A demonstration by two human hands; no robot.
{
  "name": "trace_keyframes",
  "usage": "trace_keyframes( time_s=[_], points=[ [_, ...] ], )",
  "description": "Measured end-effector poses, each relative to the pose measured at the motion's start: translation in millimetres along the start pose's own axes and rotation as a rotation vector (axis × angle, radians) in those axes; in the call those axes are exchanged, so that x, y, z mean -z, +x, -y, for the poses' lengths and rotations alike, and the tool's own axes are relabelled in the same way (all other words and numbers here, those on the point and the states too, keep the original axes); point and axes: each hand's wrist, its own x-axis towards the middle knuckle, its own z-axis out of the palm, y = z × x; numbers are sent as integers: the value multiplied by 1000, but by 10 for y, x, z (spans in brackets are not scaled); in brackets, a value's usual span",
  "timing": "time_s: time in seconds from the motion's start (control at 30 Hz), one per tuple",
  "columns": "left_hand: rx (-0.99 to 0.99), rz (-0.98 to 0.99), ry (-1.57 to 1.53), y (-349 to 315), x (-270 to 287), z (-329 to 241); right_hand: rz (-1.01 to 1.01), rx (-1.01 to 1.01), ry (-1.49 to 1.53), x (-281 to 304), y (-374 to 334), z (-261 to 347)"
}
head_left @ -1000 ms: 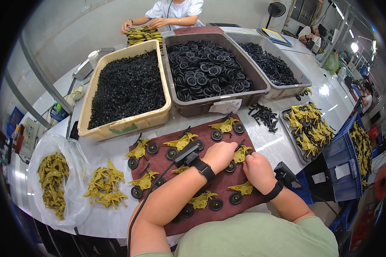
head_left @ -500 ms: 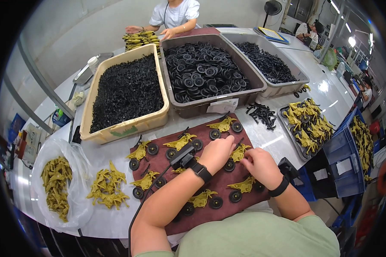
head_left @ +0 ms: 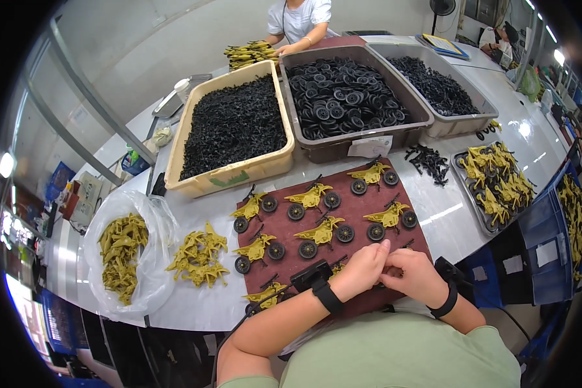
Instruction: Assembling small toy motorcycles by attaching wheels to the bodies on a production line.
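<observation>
My left hand (head_left: 361, 273) and my right hand (head_left: 412, 275) meet over the lower right of a dark red mat (head_left: 291, 252). Fingers on both are bent and pressed together; whatever they grip is hidden. A small black piece (head_left: 407, 244) shows just beyond the right hand. Rows of yellow toy motorcycles with black wheels lie on the mat, including one (head_left: 387, 218) above my hands and one (head_left: 322, 231) to their upper left. Part of another yellow toy motorcycle (head_left: 337, 265) shows behind my left wrist, and one (head_left: 265, 294) lies at the lower left.
Beyond the mat stand a cream bin (head_left: 174, 184) of small black parts, a brown bin (head_left: 317, 150) of black wheels and a grey bin (head_left: 462, 121). Loose black parts (head_left: 428, 161) and a full metal tray (head_left: 482, 216) lie right; yellow parts (head_left: 199, 255) and a plastic bag (head_left: 165, 223) left. A co-worker (head_left: 304, 26) sits opposite.
My hands have moved from the toy motorcycle at the mat's right side down toward its near right, uncovering that motorcycle. The whole view has shifted. The co-worker's hands have come closer to the yellow stack.
</observation>
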Motion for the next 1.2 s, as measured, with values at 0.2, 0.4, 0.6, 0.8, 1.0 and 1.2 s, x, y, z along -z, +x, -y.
trace_keyframes(
  time_s=[0.2, 0.4, 0.6, 0.8, 1.0, 1.2],
  points=[
    [203, 4, -370, -139, -87, 20, -54, 68, 124, -112, -77, -53],
    [308, 146, -662, -194, 42, -15, -82, 46, 156, -106, -48, -126],
    [340, 111, -764, -143, 31, 7, -79, -267, 654, -37, -72, -99],
    [-197, -66, 228, -75, 78, 0, -209, -194, 306, 127, -302, -252],
    [-310, -142, 811, 154, -114, 38, -334, -126, -132, -28, -648, -377],
    [-290, -122, 929, 271, -193, 87, -356, -54, -258, -152, -635, -435]
  ],
)
